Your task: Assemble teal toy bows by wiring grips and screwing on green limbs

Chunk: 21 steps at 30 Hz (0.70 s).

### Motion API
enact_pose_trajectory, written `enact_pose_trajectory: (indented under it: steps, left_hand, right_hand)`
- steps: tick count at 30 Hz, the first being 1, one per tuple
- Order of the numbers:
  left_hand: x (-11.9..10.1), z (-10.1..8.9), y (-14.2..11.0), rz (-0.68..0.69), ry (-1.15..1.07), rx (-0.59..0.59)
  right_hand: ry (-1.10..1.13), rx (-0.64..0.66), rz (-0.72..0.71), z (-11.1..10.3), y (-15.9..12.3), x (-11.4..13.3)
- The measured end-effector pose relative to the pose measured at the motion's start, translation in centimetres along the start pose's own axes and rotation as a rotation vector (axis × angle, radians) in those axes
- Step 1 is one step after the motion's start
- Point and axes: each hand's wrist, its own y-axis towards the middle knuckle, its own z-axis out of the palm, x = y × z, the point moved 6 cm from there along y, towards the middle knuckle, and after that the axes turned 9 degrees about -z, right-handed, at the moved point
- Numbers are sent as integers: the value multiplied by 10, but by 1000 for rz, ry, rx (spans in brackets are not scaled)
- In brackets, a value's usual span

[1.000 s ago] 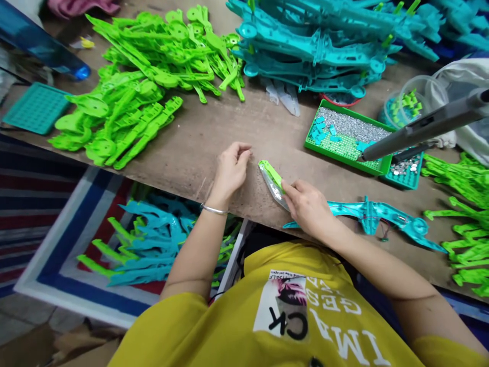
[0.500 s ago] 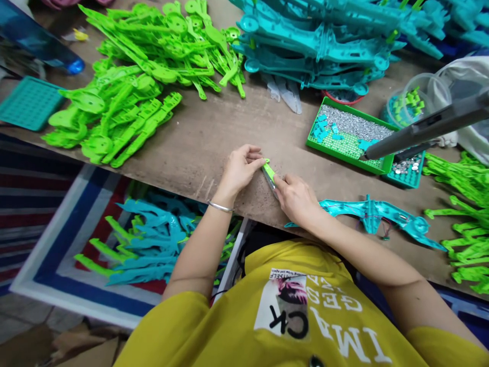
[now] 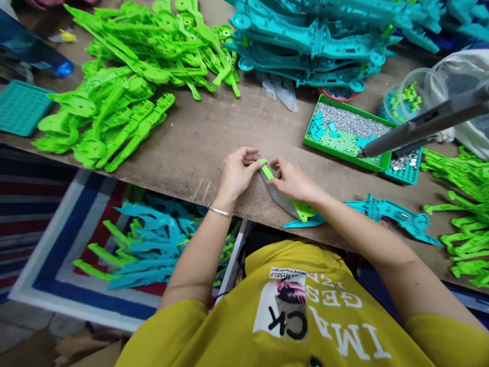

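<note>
Wooden workbench (image 3: 206, 127) fills most of the view, with a person's torso in a yellow printed T-shirt (image 3: 305, 311) at the bottom edge. Below the bench edge is a striped mat (image 3: 72, 239) with a heap of teal and lime plastic parts (image 3: 153, 250) on it. On the bench: big stack of teal plastic parts (image 3: 313, 41) at the far side, big pile of lime-green plastic parts (image 3: 114, 102) far left, more lime parts (image 3: 466, 224) at the right. One long teal part (image 3: 393, 214) lies near the right forearm. Green tray (image 3: 342, 157) holds silver studs (image 3: 351, 120), with a grey tubular tool (image 3: 424, 127) angled over its right corner. Clear plastic cup (image 3: 408, 92) with small green bits beside it.

Both forearms rest toward the bench edge, elbows out, hands meeting at the middle. Left wrist has a metal bangle (image 3: 219, 210). Left hand (image 3: 237, 173) is curled, palm down, fingertips on the top of the lime-and-silver plastic piece (image 3: 278, 196). Right hand (image 3: 292, 179) comes in from the right, fingers pinched on the same top end. Piece lies slanted on the bench, held closed between both hands, its lower lime end over the teal part.
</note>
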Motion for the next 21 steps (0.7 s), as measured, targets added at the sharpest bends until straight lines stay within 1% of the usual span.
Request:
enact_pose_trajectory:
  steps: [4, 7, 10, 11, 12, 15, 16, 17, 21]
  left_hand:
    - [1, 0, -5, 23, 23, -7]
    - [1, -1, -7, 29, 38, -16]
    - [4, -3, -8, -16, -52, -21]
    - [6, -3, -9, -57, -129, -4]
    - [8, -1, -10, -111, -225, 38]
    - [11, 11, -15, -273, -511, 226]
    - [10, 14, -16, -306, -572, 267]
    - [9, 16, -17, -322, -612, 281]
    - [4, 16, -15, -305, -663, 235]
  right_hand:
    - [-93, -14, -29, 3, -3, 5]
    - [-102, -33, -39, 6, -8, 7]
    - [-73, -76, -59, 8, -13, 7]
    - [-58, -95, -74, 8, -14, 7]
    - [-42, -115, -89, 8, -16, 7]
    - [14, -165, -114, 3, -18, 7]
    - [44, -165, -106, 1, -17, 5]
    - [85, -141, -93, 0, -15, 3]
    - [304, 81, -27, 6, -2, -11]
